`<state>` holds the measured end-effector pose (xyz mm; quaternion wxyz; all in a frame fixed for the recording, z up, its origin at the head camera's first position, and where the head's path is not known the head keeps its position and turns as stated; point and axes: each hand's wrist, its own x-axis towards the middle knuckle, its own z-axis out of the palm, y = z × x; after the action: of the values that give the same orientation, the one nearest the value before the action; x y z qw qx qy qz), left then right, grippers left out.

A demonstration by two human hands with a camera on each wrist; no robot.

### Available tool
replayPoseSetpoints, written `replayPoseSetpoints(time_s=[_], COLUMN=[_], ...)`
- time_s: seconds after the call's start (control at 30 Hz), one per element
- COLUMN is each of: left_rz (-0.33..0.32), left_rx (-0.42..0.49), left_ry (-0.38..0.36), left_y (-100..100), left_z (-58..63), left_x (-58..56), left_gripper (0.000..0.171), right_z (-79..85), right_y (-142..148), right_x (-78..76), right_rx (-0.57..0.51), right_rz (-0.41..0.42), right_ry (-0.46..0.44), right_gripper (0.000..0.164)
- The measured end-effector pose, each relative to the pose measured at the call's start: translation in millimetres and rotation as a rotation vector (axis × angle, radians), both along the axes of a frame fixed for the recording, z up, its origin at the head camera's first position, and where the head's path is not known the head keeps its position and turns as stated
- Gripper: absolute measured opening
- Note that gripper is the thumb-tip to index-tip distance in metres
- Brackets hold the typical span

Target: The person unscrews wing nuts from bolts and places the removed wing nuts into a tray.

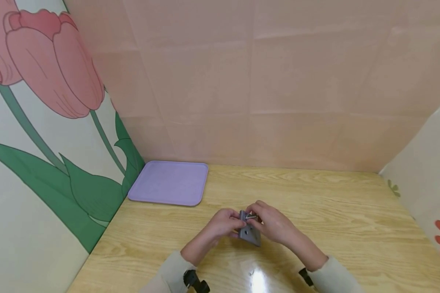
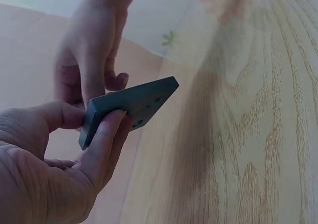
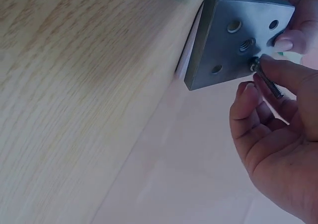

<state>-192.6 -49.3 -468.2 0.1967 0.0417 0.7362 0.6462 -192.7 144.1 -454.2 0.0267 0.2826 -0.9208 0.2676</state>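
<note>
A grey square metal plate point(image 1: 251, 236) with several holes is held above the table, tilted. My left hand point(image 1: 224, 222) grips it by one edge, thumb on one face and fingers on the other. At a corner hole of the plate point(image 3: 223, 45), a threaded screw point(image 3: 270, 82) sticks out from the face. My right hand point(image 3: 283, 134) pinches near the screw's base with thumb and index finger; a small nut-like piece shows there, partly hidden. In the left wrist view the plate point(image 2: 131, 97) hides the screw, and my right hand point(image 2: 92, 45) is behind it.
A light purple tray point(image 1: 168, 183) lies at the back left of the wood-grain table point(image 1: 315, 195). A pinkish backdrop point(image 1: 242, 101) rises behind the table. Side walls carry printed flowers. Dark wrist-worn devices point(image 1: 195, 280) sit at my sleeves.
</note>
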Motion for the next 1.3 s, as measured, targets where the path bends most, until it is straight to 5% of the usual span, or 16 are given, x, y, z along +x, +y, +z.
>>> replayPoseSetpoints(time_s=[0.27,0.43,0.63,0.77,1.3], left_rz=[-0.008,-0.004,0.001,0.0,-0.016], left_rx=[0.007,-0.006,-0.015,-0.018,-0.023], left_ry=[-0.004,-0.003,-0.012,-0.004,0.005], left_y=[0,-1,-1,0,1], left_z=[0.6,3.4,3.4,2.5,-0.7], left_x=[-2.0,-2.3,-2.5,-1.5,-1.2], left_gripper=[0.017,0.019,0.021,0.021,0.02], right_z=[0.4,0.0,1.2,-0.1,2.7], right_y=[2,0,-4,-5,-8], right_x=[0.8,-1.3,-0.9,0.4,3.1], right_rx=[-0.009,-0.09,-0.02,0.048,0.064], right_rz=[0.05,-0.072,-0.215,-0.252,-0.229], right_ry=[0.041,0.005,-0.1,-0.157,-0.238], right_gripper=[0.018,0.011,0.042,0.047,0.049])
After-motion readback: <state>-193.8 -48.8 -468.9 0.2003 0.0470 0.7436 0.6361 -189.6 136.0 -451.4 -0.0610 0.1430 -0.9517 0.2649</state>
